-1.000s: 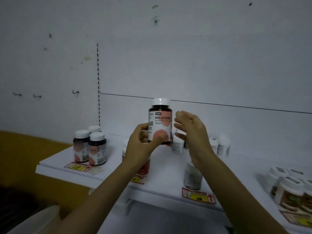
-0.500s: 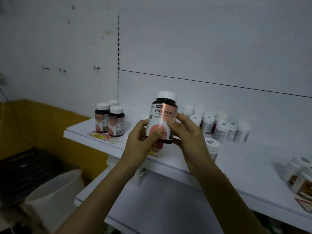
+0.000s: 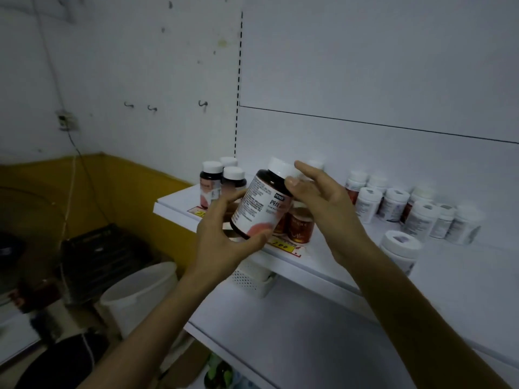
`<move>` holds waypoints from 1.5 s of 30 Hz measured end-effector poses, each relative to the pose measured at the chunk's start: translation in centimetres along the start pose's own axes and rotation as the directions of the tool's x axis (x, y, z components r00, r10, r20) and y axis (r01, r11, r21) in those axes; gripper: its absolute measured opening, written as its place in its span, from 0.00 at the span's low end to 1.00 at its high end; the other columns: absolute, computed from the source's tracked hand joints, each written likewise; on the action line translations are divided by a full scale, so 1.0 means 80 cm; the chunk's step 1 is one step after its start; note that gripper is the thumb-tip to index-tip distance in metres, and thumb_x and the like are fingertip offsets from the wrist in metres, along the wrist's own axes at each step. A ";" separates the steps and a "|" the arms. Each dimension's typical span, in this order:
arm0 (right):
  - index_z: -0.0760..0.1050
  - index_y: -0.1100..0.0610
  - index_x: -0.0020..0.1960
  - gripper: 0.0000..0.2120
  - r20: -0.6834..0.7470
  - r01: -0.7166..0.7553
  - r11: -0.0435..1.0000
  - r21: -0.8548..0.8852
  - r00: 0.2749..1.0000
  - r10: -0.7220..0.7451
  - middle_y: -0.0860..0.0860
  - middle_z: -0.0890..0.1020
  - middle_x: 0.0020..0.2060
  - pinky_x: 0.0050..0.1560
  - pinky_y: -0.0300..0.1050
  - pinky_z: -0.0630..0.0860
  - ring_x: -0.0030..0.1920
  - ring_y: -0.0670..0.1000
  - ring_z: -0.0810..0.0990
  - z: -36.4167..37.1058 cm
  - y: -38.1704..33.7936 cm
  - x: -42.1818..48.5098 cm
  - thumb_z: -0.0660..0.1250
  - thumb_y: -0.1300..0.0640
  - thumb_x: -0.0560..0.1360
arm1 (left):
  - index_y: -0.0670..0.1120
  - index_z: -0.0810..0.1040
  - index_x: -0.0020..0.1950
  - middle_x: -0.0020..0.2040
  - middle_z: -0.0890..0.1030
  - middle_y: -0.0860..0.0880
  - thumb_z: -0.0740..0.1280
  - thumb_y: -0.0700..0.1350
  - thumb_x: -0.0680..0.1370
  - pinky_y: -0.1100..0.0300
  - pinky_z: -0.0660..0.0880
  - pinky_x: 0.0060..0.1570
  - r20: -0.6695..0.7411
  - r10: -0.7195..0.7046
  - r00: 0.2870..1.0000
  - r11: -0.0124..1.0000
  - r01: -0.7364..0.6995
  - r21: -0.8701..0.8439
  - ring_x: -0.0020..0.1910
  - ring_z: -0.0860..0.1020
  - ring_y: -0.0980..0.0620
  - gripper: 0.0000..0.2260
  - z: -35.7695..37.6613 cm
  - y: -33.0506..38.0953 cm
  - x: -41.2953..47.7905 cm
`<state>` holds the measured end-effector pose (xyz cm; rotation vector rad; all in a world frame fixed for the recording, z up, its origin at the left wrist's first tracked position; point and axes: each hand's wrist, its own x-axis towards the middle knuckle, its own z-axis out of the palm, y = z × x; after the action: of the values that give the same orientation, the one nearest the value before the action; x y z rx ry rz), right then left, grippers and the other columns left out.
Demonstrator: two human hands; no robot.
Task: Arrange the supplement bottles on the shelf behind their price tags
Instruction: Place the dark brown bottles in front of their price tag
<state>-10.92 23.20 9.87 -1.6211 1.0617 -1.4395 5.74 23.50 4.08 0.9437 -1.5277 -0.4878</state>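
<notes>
Since a moment ago we have tipped the dark bottle [image 3: 259, 204] over to the left, its white cap now pointing up-right. Our left hand [image 3: 224, 237] cups its base, fingers wrapped around the label; our right hand [image 3: 317, 197] pinches the neck with thumb and loosely spread fingers, above the shelf [image 3: 331, 265] edge.

Tilted dark white-capped bottle [image 3: 259, 203], seemingly unshelved
</notes>
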 end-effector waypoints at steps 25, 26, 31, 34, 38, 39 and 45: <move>0.68 0.51 0.68 0.32 -0.158 -0.111 0.614 -0.782 0.987 -0.022 0.52 0.76 0.61 0.57 0.49 0.74 0.58 0.53 0.76 0.057 -0.011 0.259 0.71 0.44 0.67 | 0.51 0.59 0.74 0.74 0.63 0.52 0.61 0.63 0.72 0.56 0.62 0.67 0.461 -0.042 0.887 0.901 -0.166 0.402 0.71 0.63 0.53 0.34 -0.087 -0.118 0.280; 0.67 0.51 0.69 0.33 -0.136 -0.125 0.528 -0.840 0.991 0.019 0.52 0.75 0.63 0.56 0.48 0.73 0.60 0.54 0.75 0.063 -0.004 0.267 0.71 0.44 0.67 | 0.51 0.57 0.75 0.75 0.61 0.52 0.61 0.63 0.73 0.56 0.60 0.68 0.504 -0.056 0.862 0.887 -0.189 0.422 0.72 0.62 0.53 0.34 -0.085 -0.126 0.288; 0.69 0.54 0.69 0.32 -0.100 -0.168 0.325 -0.931 0.971 0.215 0.53 0.74 0.64 0.55 0.50 0.76 0.58 0.55 0.77 0.090 0.029 0.289 0.70 0.44 0.69 | 0.51 0.48 0.76 0.77 0.52 0.51 0.58 0.67 0.71 0.53 0.53 0.72 0.695 -0.167 0.699 0.839 -0.269 0.473 0.76 0.51 0.52 0.40 -0.070 -0.148 0.307; 0.73 0.60 0.63 0.29 -0.095 -0.209 0.367 -0.907 0.948 0.304 0.56 0.78 0.57 0.46 0.49 0.82 0.49 0.56 0.81 0.103 0.046 0.297 0.73 0.46 0.68 | 0.48 0.45 0.76 0.77 0.51 0.48 0.54 0.69 0.68 0.51 0.53 0.72 0.766 -0.190 0.614 0.816 -0.335 0.471 0.76 0.50 0.51 0.44 -0.063 -0.156 0.310; 0.73 0.65 0.59 0.24 -0.062 -0.279 0.433 -0.857 0.890 0.452 0.59 0.80 0.53 0.47 0.49 0.82 0.50 0.57 0.82 0.117 0.063 0.302 0.72 0.50 0.71 | 0.47 0.44 0.76 0.77 0.56 0.46 0.52 0.70 0.67 0.49 0.59 0.71 0.792 -0.201 0.576 0.809 -0.358 0.466 0.75 0.55 0.49 0.45 -0.063 -0.159 0.314; 0.73 0.65 0.59 0.23 -0.052 -0.284 0.445 -0.850 0.884 0.465 0.60 0.80 0.53 0.46 0.49 0.82 0.50 0.57 0.82 0.119 0.067 0.304 0.71 0.51 0.72 | 0.46 0.45 0.76 0.76 0.57 0.46 0.53 0.69 0.69 0.48 0.60 0.70 0.794 -0.195 0.577 0.806 -0.367 0.464 0.75 0.56 0.49 0.44 -0.063 -0.159 0.314; 0.76 0.62 0.55 0.21 0.010 -0.280 0.505 -0.817 0.868 0.497 0.56 0.82 0.47 0.43 0.46 0.82 0.46 0.54 0.84 0.109 0.067 0.310 0.68 0.44 0.73 | 0.45 0.61 0.70 0.62 0.72 0.46 0.56 0.67 0.72 0.48 0.73 0.57 0.782 -0.145 0.606 0.803 -0.389 0.451 0.60 0.73 0.47 0.34 -0.059 -0.160 0.315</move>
<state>-1.87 -1.75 14.02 -1.8745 1.9481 -0.3873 15.02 -2.77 10.73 1.1346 -2.6802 -0.3270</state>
